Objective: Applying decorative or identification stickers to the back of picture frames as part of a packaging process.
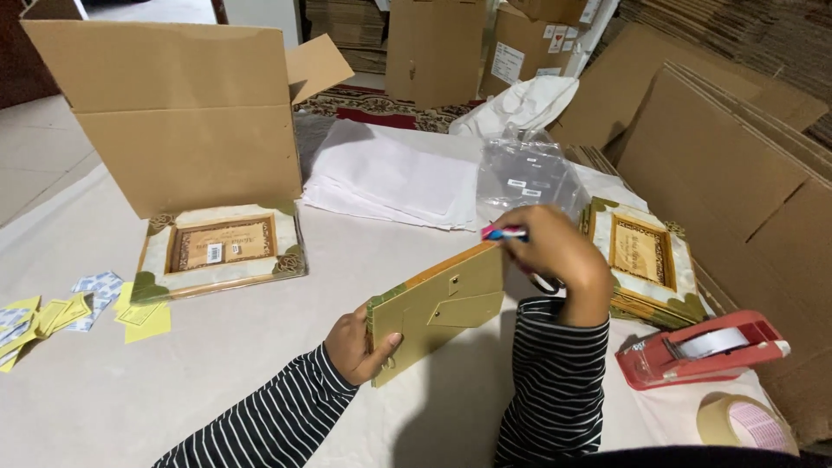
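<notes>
Two hands are up over the desk (217, 381), both in black-and-white striped sleeves: the left hand (354, 347) has its grip closed on the lower corner of a tan rectangular picture frame (438, 308), held back-side up and tilted, its fold-out stand showing. The right hand (555, 256) is curled tight over the frame's upper edge, pinching a small pink-and-blue object (504, 232) too small to make out. Just right of it sits a stack of marbled cream-and-gold frames (646, 260); a single matching frame (221, 250) lies to the left, in front of a big open brown cardboard box (186, 121). Yellow and blue-patterned paper tags (78, 308) are scattered at the left edge, partly cut off. Behind the hands lie a pile of white sheets (390, 178) and clear plastic bags (524, 173). Near right: a red tape dispenser (702, 347) and a roll of beige tape (745, 423), clipped by the bottom edge. The desk is covered in pale cloth; flattened cardboard sheets (728, 147) lean along the right, more cartons stand at the back, with a patterned red rug on the floor there.
</notes>
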